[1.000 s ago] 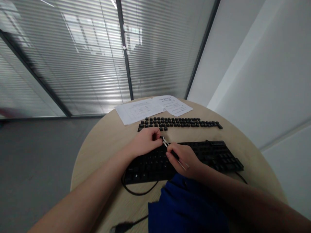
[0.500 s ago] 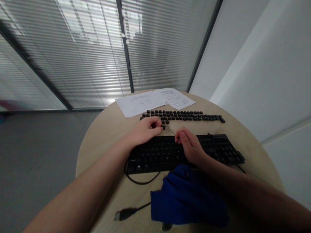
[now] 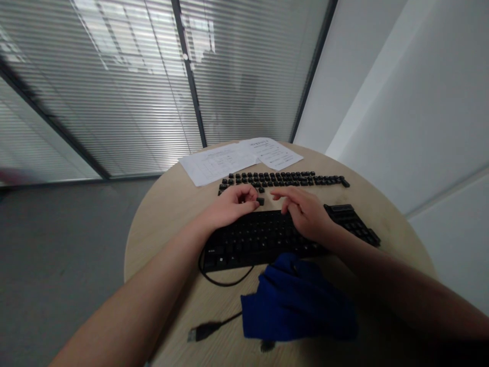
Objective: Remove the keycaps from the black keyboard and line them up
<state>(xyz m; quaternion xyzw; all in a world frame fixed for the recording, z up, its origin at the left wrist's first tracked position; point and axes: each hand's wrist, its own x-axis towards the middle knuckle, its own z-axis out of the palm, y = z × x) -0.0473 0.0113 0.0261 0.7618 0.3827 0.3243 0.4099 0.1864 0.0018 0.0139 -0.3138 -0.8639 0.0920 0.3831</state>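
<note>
My left hand (image 3: 234, 205) is at the far edge of a black keyboard (image 3: 248, 239), its thumb and finger closed on a black keycap (image 3: 260, 201). From the right, my right hand (image 3: 303, 210) reaches over the keyboard with the index finger stretched towards that keycap and the other fingers partly bent. No tool shows in the right hand, though its palm is hidden. Beyond both hands lie rows of loose black keycaps (image 3: 282, 179) on the round wooden table (image 3: 160, 219). My hands and forearms cover parts of the keyboard.
Printed sheets of paper (image 3: 221, 162) lie at the table's far side. A crumpled blue cloth (image 3: 294, 306) is in front of the keyboard, with a USB plug (image 3: 204, 331) on a black cable beside it. Glass with blinds (image 3: 133, 102) stands behind the table.
The thin wire tool that was in my right hand is out of sight. That hand's index finger has straightened towards the keycap. My left hand stays at the keycap; the view has shifted slightly.
</note>
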